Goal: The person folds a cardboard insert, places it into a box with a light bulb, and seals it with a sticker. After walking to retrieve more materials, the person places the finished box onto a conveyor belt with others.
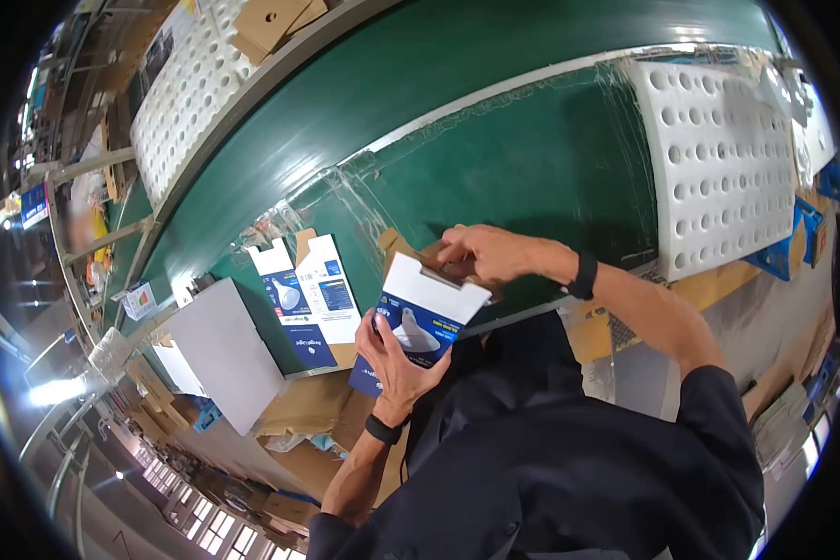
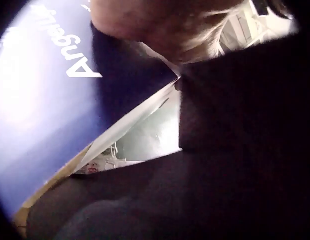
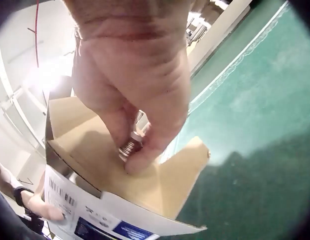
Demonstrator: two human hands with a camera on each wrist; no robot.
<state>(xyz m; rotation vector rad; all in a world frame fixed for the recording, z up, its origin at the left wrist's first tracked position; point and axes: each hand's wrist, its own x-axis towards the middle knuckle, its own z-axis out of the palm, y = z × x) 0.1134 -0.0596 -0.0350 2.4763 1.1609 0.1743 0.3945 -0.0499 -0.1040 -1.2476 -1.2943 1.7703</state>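
Note:
My left hand [image 1: 399, 366] grips a blue and white printed light bulb box [image 1: 420, 327], its thumb on the printed front, and holds it tilted close to my body. Brown flaps stand up round the box's top, which is unfolded. Over that opening, my right hand [image 1: 488, 254] reaches down with bent fingers. In the right wrist view its thumb and fingers pinch the metal screw base of a light bulb [image 3: 130, 146] at the mouth of the box; the rest of the bulb is hidden. Dark cloth fills much of the left wrist view, beside the box's blue side [image 2: 40, 115].
Flattened bulb boxes [image 1: 319, 297] lie on the green bench [image 1: 523, 168] left of my hands, beside a pale upright panel [image 1: 226, 353]. A white foam tray with rows of holes [image 1: 723, 173] is at the right. Another foam tray [image 1: 191, 98] stands beyond the metal rail.

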